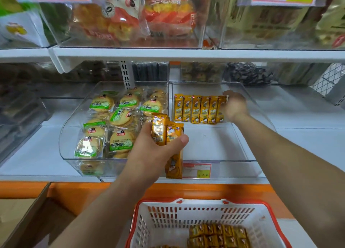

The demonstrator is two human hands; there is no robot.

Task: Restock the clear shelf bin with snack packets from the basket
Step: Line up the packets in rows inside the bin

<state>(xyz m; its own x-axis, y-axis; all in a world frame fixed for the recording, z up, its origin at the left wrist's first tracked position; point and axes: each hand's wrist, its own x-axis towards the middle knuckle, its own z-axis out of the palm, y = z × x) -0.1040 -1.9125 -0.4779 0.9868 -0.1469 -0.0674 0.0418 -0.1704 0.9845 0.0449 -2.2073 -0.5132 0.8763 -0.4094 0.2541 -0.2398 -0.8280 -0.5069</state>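
Glossy orange packets (162, 133) gripped in left hand (149, 158), right hand (236, 107) at upright row (197, 109) end, grip unclear, bin (211, 145) floor open in front.

Packets (199, 109) — golden yellow, with a cartoon figure print. Basket (168, 221) — white slotted walls, red rim. Bin (233, 168): clear. Biscuit packs (121, 117): pale yellow rounds under green-and-white labels. Shelf (28, 154): white, orange front strip. Price tag (197, 170): red border, yellow patch.
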